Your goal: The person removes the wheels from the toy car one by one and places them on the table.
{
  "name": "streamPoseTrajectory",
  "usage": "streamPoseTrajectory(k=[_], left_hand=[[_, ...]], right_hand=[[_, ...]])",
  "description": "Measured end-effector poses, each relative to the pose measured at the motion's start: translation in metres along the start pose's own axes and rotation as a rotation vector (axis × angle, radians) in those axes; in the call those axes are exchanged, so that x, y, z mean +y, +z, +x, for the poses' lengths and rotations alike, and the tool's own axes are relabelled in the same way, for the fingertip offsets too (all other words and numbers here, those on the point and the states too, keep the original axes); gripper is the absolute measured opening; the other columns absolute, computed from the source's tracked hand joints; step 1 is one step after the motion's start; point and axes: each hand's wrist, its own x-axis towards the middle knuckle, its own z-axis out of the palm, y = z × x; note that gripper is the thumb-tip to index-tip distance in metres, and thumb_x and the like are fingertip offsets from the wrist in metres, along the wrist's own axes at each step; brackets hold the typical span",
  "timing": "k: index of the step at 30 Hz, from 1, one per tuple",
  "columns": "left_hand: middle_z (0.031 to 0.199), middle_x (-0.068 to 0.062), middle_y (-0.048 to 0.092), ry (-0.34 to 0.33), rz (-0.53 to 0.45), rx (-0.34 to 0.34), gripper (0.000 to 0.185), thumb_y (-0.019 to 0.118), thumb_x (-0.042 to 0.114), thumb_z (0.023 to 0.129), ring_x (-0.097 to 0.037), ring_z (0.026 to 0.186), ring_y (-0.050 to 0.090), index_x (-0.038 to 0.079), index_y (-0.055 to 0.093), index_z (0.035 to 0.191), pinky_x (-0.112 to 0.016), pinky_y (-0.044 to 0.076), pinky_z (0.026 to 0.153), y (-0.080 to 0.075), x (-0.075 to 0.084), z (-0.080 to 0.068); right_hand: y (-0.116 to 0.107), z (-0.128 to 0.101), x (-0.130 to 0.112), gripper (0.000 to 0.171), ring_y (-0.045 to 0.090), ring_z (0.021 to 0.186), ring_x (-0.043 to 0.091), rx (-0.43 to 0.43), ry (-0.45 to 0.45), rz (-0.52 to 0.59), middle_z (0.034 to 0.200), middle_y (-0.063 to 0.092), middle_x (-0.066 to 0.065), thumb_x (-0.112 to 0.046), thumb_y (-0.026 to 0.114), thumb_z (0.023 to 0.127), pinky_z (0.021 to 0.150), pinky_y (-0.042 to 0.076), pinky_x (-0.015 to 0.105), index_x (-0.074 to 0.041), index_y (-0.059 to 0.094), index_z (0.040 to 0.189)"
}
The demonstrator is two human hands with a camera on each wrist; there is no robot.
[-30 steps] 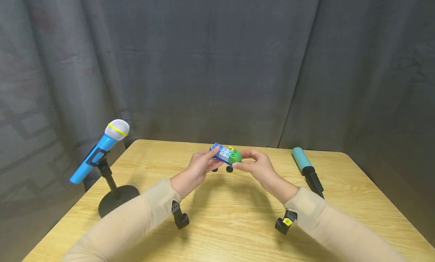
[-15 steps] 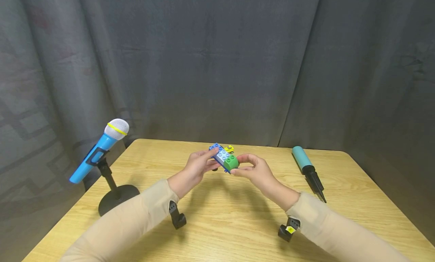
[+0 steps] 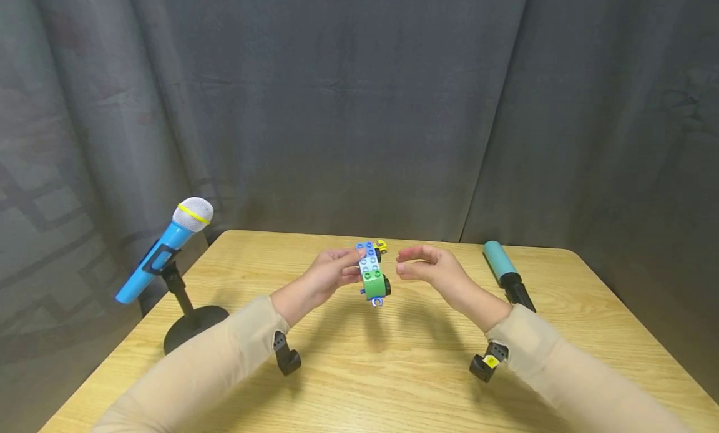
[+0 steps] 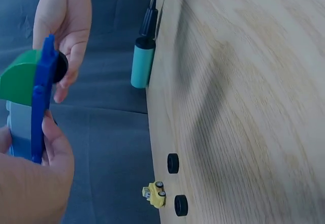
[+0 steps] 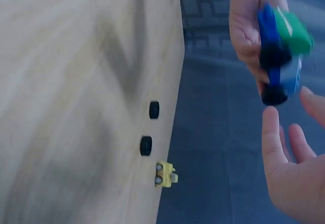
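Above the bench (image 3: 393,370), the left hand (image 3: 328,277) pinches a toy car (image 3: 372,276) of blue and green bricks, held in the air; the right hand (image 3: 432,269) hovers just beside it, fingers relaxed, holding nothing. Behind lie two loose black wheels (image 4: 173,163) and a small yellow piece (image 3: 381,246); a teal pump (image 3: 503,271) lies far right, a blue microphone (image 3: 165,249) on its stand far left

The plastic brick car (image 3: 372,276) has a dark blue base, light blue bricks, a green front and black wheels. 2 loose black wheels (image 4: 173,163) and a small yellow toy vehicle (image 3: 381,246) lie on the pale wood-grain worktop (image 3: 359,370). At 9 o'clock stands a bright blue microphone with a white head and yellow band (image 3: 168,246); at 3 o'clock, a teal and black hand pump (image 3: 507,280). Sleeves (image 3: 224,358) are beige.
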Motion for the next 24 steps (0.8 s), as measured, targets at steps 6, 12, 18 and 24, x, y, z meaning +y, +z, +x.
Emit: streamPoseTrajectory(k=[6, 12, 18, 24], left_hand=[[0.103, -0.005, 0.067, -0.01, 0.082, -0.179, 0.044, 0.054, 0.021, 0.1, -0.012, 0.092, 0.064, -0.009, 0.049, 0.131, -0.033, 0.049, 0.096, -0.004, -0.001, 0.0], [0.088, 0.002, 0.067, -0.046, 0.126, -0.377, 0.039, 0.048, 0.023, 0.102, -0.008, 0.081, 0.062, -0.01, 0.056, 0.122, -0.023, 0.05, 0.078, -0.006, 0.0, 0.0], [0.086, 0.001, 0.067, -0.085, 0.153, -0.439, 0.035, 0.045, 0.024, 0.104, -0.008, 0.079, 0.062, -0.006, 0.06, 0.114, -0.022, 0.052, 0.073, -0.006, 0.0, 0.001], [0.086, 0.001, 0.066, -0.103, 0.199, -0.458, 0.043, 0.042, 0.026, 0.105, -0.008, 0.078, 0.062, -0.011, 0.056, 0.122, -0.022, 0.052, 0.072, -0.008, 0.002, -0.002]], right_hand=[[-0.011, 0.015, -0.007, 0.053, 0.062, 0.115, 0.022, -0.151, -0.063, -0.026, 0.137, 0.056, 0.013, -0.026, 0.072, 0.088, 0.107, 0.04, 0.049, -0.009, 0.053, 0.134], [-0.015, 0.025, -0.01, 0.049, 0.059, 0.118, 0.021, -0.352, -0.102, 0.024, 0.138, 0.056, 0.009, -0.02, 0.068, 0.091, 0.109, 0.035, 0.052, -0.01, 0.053, 0.137], [-0.017, 0.028, -0.008, 0.046, 0.059, 0.115, 0.018, -0.475, -0.116, 0.036, 0.128, 0.063, 0.007, -0.015, 0.067, 0.092, 0.106, 0.039, 0.043, 0.001, 0.055, 0.133], [-0.017, 0.027, -0.008, 0.044, 0.059, 0.112, 0.019, -0.484, -0.119, 0.021, 0.126, 0.065, 0.007, -0.017, 0.067, 0.092, 0.105, 0.041, 0.044, 0.002, 0.056, 0.13]])
